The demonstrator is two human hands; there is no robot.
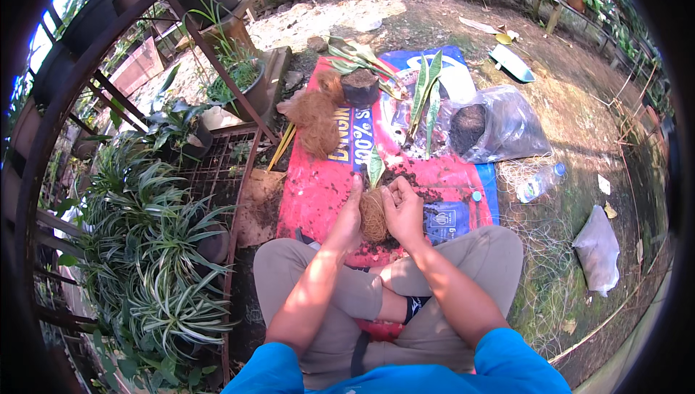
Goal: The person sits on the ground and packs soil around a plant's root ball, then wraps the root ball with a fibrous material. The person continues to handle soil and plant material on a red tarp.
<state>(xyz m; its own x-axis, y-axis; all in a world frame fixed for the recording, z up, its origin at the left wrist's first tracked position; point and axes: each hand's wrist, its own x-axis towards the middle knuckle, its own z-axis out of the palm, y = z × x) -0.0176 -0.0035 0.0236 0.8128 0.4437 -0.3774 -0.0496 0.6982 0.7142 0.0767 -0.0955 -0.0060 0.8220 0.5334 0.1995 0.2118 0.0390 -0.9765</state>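
Note:
A ball of brown coconut fibre (374, 219) with a short variegated snake plant leaf (375, 168) rising from its top is held above a red and blue printed plastic sheet (309, 198). My left hand (347, 219) cups the ball's left side, thumb pointing up beside the leaf. On the other side my right hand (403, 210) presses its curled fingers and thumb near the ball's upper edge. Dark crumbs of soil (404, 172) lie scattered around the ball. The side of the ball facing away from me is hidden.
Loose coconut fibre (312, 122), a black pot (360, 88), snake plant cuttings (423, 100) and a clear bag of soil (502, 128) lie ahead. To the right are a plastic bottle (540, 183), tangled string (535, 253) and a filled bag (597, 250). Spider plants (163, 263) crowd a metal rack at left.

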